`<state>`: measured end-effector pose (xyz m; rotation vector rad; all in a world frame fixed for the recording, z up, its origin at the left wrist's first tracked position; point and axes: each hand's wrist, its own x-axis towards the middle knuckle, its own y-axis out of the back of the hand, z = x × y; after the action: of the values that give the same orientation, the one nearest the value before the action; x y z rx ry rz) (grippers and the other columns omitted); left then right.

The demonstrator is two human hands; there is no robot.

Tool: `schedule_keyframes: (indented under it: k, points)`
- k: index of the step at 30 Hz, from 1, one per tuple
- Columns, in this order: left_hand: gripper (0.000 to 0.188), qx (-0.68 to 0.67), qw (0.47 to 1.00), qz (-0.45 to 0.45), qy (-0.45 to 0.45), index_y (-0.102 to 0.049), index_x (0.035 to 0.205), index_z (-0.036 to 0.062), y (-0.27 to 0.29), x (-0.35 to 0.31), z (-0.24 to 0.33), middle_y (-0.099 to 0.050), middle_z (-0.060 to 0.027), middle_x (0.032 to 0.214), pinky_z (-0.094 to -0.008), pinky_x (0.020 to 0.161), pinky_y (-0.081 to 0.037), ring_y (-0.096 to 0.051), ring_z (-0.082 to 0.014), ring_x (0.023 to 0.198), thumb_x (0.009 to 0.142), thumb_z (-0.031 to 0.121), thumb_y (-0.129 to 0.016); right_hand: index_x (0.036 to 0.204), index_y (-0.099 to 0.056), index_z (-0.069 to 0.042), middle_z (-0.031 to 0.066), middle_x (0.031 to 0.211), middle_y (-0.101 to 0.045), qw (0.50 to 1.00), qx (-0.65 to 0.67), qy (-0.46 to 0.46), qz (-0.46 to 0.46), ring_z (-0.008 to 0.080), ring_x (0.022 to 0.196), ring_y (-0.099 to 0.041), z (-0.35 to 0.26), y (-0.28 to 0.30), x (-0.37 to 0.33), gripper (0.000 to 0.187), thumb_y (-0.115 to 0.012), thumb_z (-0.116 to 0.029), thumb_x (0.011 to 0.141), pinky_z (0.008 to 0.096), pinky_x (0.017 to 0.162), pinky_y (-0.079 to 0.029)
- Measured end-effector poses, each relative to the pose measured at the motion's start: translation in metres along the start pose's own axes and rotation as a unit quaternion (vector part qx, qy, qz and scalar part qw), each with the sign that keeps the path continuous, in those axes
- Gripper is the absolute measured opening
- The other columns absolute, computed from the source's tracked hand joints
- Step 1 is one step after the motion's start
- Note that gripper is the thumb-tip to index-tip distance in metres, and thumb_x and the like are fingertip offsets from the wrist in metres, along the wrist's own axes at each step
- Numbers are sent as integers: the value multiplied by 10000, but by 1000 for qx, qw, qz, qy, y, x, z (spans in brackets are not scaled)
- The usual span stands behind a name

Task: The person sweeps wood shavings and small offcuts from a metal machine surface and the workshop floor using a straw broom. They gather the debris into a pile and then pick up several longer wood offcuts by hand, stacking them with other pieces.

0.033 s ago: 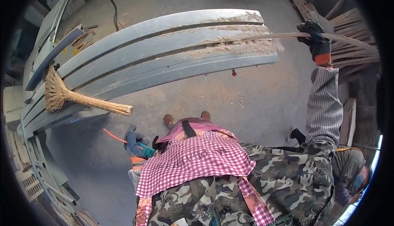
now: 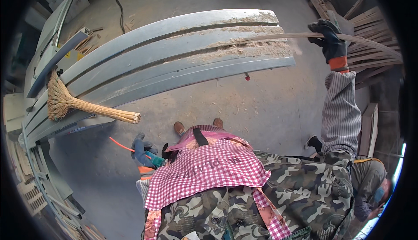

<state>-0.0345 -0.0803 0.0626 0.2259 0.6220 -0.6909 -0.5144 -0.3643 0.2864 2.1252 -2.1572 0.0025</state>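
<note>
My right hand (image 2: 328,42), in a dark glove with an orange cuff, is closed around a long, thin wood strip (image 2: 291,35) at the upper right. The strip's left end reaches over the slatted metal table (image 2: 161,44); its other end bends away to the right, by a pile of strips. Low on the left, beside my apron, my gloved left hand (image 2: 144,149) is closed on a teal tool (image 2: 156,160) with a thin orange rod or tube. The apron partly hides that tool, so its kind cannot be made out. A straw whisk broom (image 2: 89,104) lies across the table's left end.
Sawdust (image 2: 257,44) covers the table's right end. A pile of wood strips (image 2: 374,44) stands at the far right. A blue-grey curved bar (image 2: 56,63) crosses the table's left end. Another person (image 2: 370,185) is bent over at the lower right. Shavings lie on the floor.
My right hand has shifted slightly left with the wood strip, whose left end now reaches further over the table. My left hand and the broom look unmoved.
</note>
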Motion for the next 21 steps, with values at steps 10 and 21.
schedule_keyframes:
  k: [10, 21]
  points:
    - [366, 49, 998, -5, -32, -584, 1038, 99, -22, -2, 7, -484, -32, 632, -272, 390, -357, -402, -125, 416, 772, 343, -529, 1050, -512, 15, 133, 988, -579, 997, 5, -42, -65, 261, 948, -571, 38, 11, 7, 265, -542, -97, 812, 377, 745, -537]
    - [359, 17, 1000, 20, -17, -576, 1035, 76, 1, -2, 2, -494, -45, 638, -291, 378, -362, -432, -141, 420, 776, 320, -531, 1054, -536, 8, 134, 982, -593, 956, -222, -10, 193, 215, 883, -596, -11, 103, 17, 324, -605, -105, 758, 325, 642, -557]
